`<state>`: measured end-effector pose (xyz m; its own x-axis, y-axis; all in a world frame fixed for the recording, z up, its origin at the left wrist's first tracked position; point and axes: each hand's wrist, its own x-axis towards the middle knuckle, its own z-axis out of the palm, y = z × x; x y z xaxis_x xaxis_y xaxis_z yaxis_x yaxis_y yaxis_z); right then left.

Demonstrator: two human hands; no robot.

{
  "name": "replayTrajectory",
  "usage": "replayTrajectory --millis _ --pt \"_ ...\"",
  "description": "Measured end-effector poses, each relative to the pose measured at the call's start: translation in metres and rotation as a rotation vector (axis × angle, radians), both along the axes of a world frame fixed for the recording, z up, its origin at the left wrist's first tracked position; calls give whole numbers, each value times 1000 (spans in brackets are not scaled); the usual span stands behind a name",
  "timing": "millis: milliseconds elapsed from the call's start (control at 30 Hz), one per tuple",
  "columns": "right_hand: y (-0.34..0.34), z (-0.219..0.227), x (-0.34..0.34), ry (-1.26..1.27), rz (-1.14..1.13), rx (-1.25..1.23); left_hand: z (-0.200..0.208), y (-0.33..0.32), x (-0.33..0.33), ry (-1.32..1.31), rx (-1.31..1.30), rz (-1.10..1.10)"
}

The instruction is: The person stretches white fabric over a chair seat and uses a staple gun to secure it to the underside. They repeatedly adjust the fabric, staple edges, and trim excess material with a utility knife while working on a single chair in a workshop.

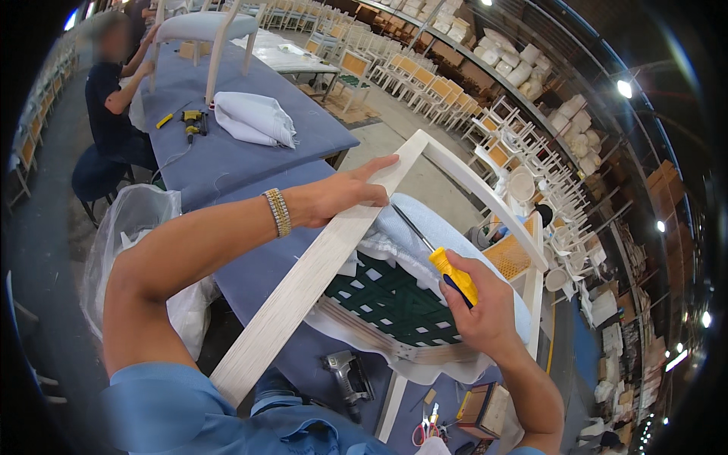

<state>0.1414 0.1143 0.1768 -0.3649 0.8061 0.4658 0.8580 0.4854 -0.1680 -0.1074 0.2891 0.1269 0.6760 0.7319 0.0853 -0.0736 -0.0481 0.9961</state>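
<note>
My left hand [341, 196] grips a whitewashed wooden chair leg [292, 307], its index finger stretched along the wood. The chair lies tipped over, so the seat's underside shows dark green woven webbing [387, 292]. Pale blue fabric [462, 241] covers the seat, and its loose edges hang around the frame. In my right hand [489, 307] is a screwdriver with a yellow and dark blue handle [447, 265]. Its metal shaft points up and left, and the tip meets the spot where the fabric borders the leg, close to my left fingers.
Below the chair lie a staple gun [349, 383], scissors [425, 426] and a wooden box [484, 409] on the blue-covered table [254, 262]. Folded fabric [254, 119] and a yellow-black tool [194, 121] rest farther up. A co-worker [114, 91] handles another chair [205, 26]. A plastic bag [125, 235] stands left.
</note>
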Motion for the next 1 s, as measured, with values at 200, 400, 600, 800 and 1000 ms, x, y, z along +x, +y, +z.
replayTrajectory --millis 200,400,600,800,1000 --pt "-1 -5 -2 164 -11 -100 -5 6 1 -14 51 15" --pt "3 8 7 161 -33 -187 0 3 1 3 20 -1" --pt "-7 14 5 -96 -19 -58 -12 18 2 -9 138 -22" --pt "-6 12 0 -196 -44 -15 -11 16 3 -43 112 -57" --pt "-10 -2 -13 -439 -76 201 -9 16 1 -1 136 -23"
